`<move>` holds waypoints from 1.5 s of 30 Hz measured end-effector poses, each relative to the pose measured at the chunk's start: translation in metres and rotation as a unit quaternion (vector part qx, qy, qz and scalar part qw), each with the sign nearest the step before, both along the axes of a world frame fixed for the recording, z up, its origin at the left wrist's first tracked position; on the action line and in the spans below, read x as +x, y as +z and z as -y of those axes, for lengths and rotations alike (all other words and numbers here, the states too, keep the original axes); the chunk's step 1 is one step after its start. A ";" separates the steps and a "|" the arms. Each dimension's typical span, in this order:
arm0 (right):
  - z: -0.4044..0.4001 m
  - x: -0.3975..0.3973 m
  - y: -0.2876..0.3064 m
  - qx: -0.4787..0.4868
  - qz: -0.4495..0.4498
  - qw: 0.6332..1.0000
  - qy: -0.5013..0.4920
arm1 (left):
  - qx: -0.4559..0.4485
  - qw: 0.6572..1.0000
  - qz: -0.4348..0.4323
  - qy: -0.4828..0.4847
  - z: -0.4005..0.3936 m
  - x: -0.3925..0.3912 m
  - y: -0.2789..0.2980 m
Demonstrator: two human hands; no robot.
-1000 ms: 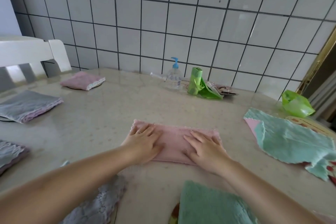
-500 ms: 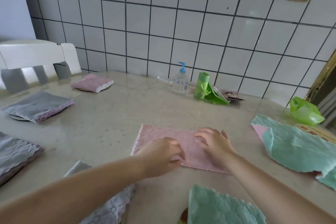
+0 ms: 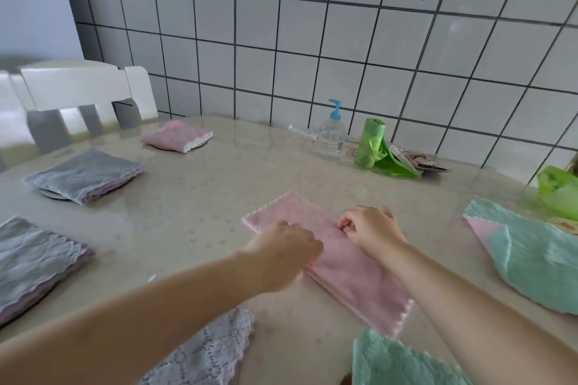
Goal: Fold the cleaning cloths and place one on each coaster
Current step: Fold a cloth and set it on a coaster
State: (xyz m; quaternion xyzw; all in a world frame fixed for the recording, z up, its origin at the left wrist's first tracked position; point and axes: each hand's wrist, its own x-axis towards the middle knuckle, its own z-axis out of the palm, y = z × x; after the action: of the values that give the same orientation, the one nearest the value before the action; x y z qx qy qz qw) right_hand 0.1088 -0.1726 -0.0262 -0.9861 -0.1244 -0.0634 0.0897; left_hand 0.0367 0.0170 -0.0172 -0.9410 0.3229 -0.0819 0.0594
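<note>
- Pink cleaning cloth [image 3: 331,262] lies on the table [image 3: 187,219] at the middle, folded into a long strip that runs from 10 o'clock to 4 o'clock.
- Left hand [image 3: 281,253] has its fingers curled at the near long edge of the strip; probably it pinches the cloth, but the fingertips are hidden.
- Right hand [image 3: 369,228] pinches the far edge with bent fingers, probably to hold the middle line for the next fold.
- Folded grey cloth [image 3: 84,175] at 10 o'clock already rests on a coaster [image 3: 51,194].
- Mint cloth [image 3: 538,259] at 3 o'clock waits unfolded.
</note>
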 end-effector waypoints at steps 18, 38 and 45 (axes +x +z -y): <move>0.039 -0.035 -0.007 -0.113 0.182 0.934 0.286 | 0.000 0.990 0.088 -0.107 -0.078 0.024 -0.019; 0.031 -0.126 0.000 0.220 -0.071 0.962 0.145 | -0.236 0.963 -0.128 -0.025 -0.090 -0.035 -0.014; 0.021 -0.091 0.005 0.320 -0.053 0.945 0.049 | -0.422 0.886 -0.167 0.091 -0.063 -0.013 -0.007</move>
State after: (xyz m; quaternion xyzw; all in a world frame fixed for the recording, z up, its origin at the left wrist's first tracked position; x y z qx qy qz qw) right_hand 0.0176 -0.1937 -0.0211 -0.9001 -0.1408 -0.0429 0.4101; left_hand 0.0235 0.0803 -0.0241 -0.9023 0.1756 -0.0467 -0.3910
